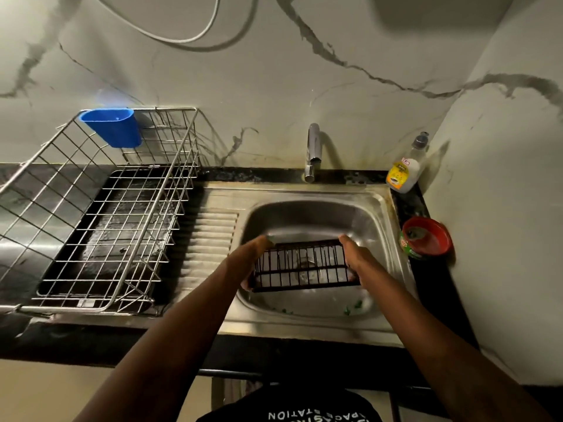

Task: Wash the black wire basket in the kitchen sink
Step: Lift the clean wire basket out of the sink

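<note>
The black wire basket (301, 266) hangs over the bowl of the steel kitchen sink (307, 214), tilted so its grid faces me. My left hand (254, 258) grips its left end and my right hand (350, 254) grips its right end. The tap (313, 150) stands behind the bowl and no water is seen running from it. Small green scraps (353, 307) lie on the sink bottom near the front right.
A silver wire dish rack (100, 214) with a blue cup (112, 126) hooked on it stands on the drainboard at left. A dish-soap bottle (406, 169) and a red tub (426, 237) sit on the ledge right of the sink, against the side wall.
</note>
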